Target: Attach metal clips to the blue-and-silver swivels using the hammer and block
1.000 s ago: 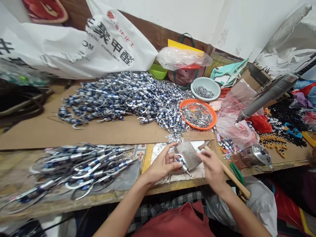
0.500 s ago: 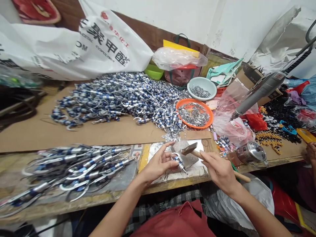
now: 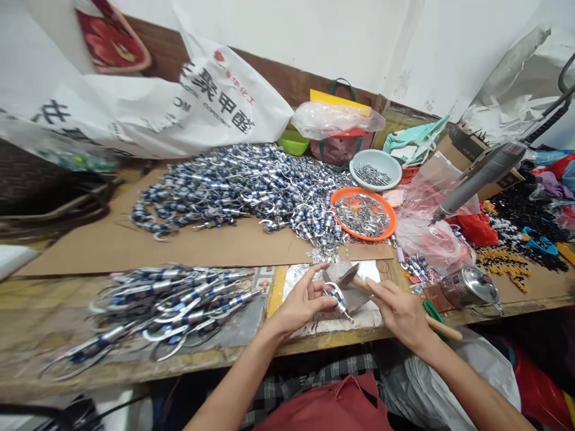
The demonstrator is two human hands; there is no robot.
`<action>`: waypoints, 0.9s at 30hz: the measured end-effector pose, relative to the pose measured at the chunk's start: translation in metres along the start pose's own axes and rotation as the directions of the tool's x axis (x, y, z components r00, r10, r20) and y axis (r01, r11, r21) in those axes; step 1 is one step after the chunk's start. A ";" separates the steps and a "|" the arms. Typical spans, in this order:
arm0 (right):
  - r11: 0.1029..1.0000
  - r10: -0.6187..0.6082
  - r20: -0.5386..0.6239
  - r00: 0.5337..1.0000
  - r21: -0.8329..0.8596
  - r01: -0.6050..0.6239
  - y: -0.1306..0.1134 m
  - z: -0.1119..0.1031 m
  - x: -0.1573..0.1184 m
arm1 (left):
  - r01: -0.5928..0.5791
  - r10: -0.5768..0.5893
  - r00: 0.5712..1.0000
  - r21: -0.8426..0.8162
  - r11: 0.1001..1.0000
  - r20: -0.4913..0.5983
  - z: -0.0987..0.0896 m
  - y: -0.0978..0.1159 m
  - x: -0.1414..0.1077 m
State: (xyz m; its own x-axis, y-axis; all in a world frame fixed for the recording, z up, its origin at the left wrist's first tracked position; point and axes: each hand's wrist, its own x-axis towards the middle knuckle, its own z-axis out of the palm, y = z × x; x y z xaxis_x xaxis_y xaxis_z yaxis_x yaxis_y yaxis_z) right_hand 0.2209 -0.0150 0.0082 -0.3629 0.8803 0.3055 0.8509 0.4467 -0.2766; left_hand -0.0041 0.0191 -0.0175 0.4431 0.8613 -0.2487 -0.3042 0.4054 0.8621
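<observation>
Between the thumb and fingers of my left hand (image 3: 305, 304) is a silver and blue metal hook piece (image 3: 341, 305), its narrow end pointing down and right. It lies over a grey block (image 3: 358, 297) on white paper (image 3: 294, 276). My right hand (image 3: 399, 311) is wrapped round the wooden handle of a hammer (image 3: 348, 275); the handle's end sticks out behind the hand. The hammer head is just above the block, beside the hook piece. Whether it touches either one cannot be made out.
Similar hook pieces form a large heap (image 3: 242, 185) on cardboard and a smaller pile (image 3: 175, 305) at left. Behind stand an orange tray (image 3: 392, 222) and a pale blue bowl (image 3: 395, 170) of metal parts. A lidded metal cup (image 3: 469, 287) and hanging electric screwdriver (image 3: 480, 179) are at right.
The view has shifted, so the bench and both hands appear farther right and slightly lower. Both hands keep their holds, and the hammer stays near the hook piece.
</observation>
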 end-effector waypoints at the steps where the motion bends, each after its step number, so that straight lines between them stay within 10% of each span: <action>1: 0.998 0.063 -0.026 0.998 0.030 -0.062 0.010 0.004 0.001 | -0.015 0.015 1.000 0.015 1.000 -0.020 -0.001 -0.001 -0.002; 4: 0.971 0.240 -0.038 0.970 0.009 -0.240 0.048 0.018 0.002 | -0.146 0.169 0.962 0.120 0.982 -0.214 -0.011 -0.002 -0.013; 9: 0.936 0.276 -0.030 0.961 -0.219 -0.276 0.087 0.037 -0.005 | -0.405 0.503 0.637 0.302 0.863 -0.585 -0.034 0.010 -0.047; 14: 0.972 0.048 -0.270 0.962 -0.208 -0.107 0.064 0.035 0.003 | -0.419 0.610 0.441 0.450 0.788 -0.658 -0.047 0.026 -0.073; 18: 0.990 -0.144 -0.440 0.886 -0.064 0.129 0.019 0.037 0.012 | -0.339 0.727 0.017 0.680 0.650 -0.686 -0.078 0.040 -0.089; 20: 0.966 -0.236 -0.441 0.866 -0.010 0.259 -0.010 0.046 0.014 | -0.236 0.727 -0.120 0.731 0.640 -0.676 -0.102 0.043 -0.095; 27: 0.859 -0.444 -0.200 0.874 0.182 0.478 -0.135 0.112 0.057 | 0.095 0.683 -0.077 0.677 0.730 -0.726 -0.151 0.033 -0.089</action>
State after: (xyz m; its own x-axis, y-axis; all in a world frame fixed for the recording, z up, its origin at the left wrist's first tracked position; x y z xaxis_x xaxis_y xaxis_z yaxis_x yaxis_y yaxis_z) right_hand 0.0423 -0.0070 -0.0389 -0.6183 0.5389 0.5721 0.4884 0.8338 -0.2574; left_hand -0.1809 0.0018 -0.0333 -0.8541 0.4334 0.2875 0.3911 0.1708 0.9044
